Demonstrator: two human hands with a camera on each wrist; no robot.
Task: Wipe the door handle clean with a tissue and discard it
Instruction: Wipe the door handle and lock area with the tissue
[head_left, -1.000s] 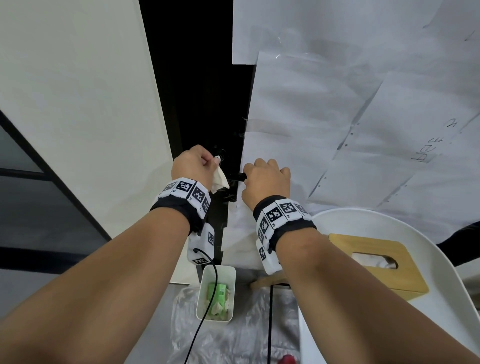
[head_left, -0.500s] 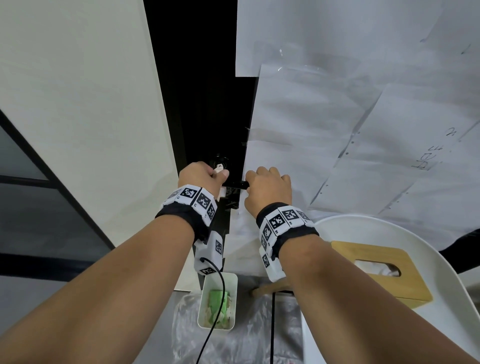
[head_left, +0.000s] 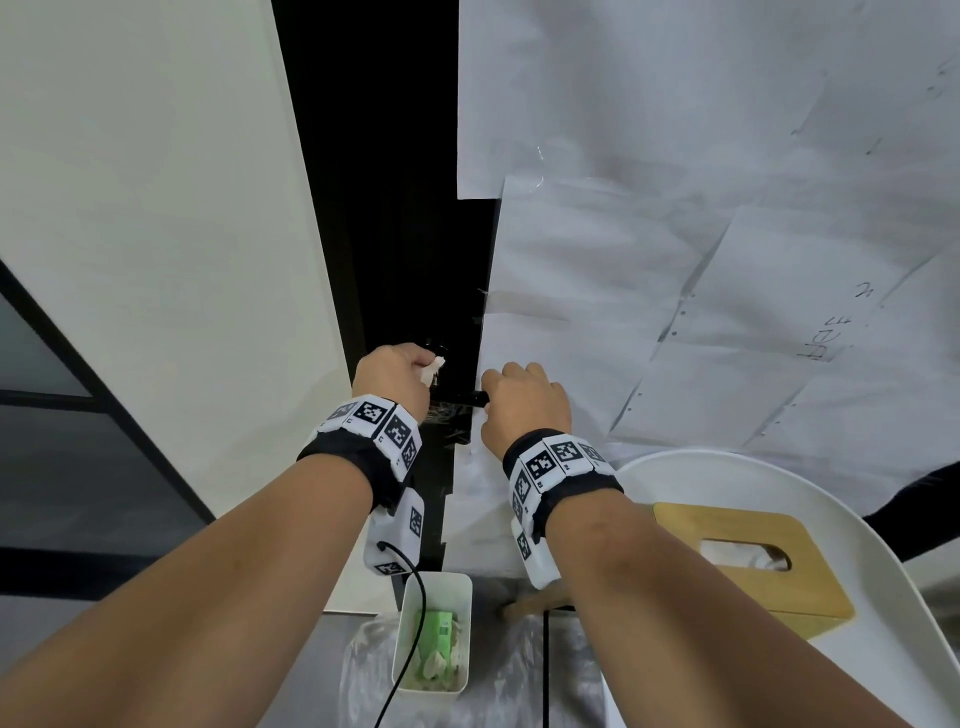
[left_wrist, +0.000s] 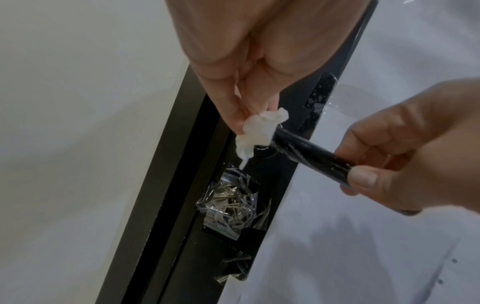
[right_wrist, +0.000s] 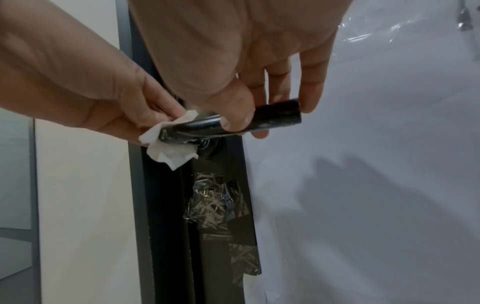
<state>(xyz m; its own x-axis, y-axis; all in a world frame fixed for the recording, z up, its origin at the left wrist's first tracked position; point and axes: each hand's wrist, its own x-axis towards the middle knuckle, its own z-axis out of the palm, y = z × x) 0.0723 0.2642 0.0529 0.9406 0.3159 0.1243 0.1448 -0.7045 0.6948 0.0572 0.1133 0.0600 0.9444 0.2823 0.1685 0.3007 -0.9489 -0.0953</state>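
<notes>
- You are pinching the crumpled tissue (left_wrist: 261, 131) in your left hand (head_left: 390, 373), fingers curled round it, and pressing it against the inner end of the door handle (left_wrist: 310, 154), next to the black door frame (left_wrist: 182, 185).
- You are working the wiping step — the tissue is touching the black lever where it meets its mount, just above a patch of crinkled tape (right_wrist: 215, 203).
- You are steadying the lever's free end with your right hand (head_left: 522, 402), thumb and fingers clamped round it, so the two hands are sitting close together on one bar.
- You are probably next to draw the tissue rightward along the lever — the right hand will need to give way.
- The white bin (head_left: 457, 587), near and below, is waiting for the tissue.
</notes>
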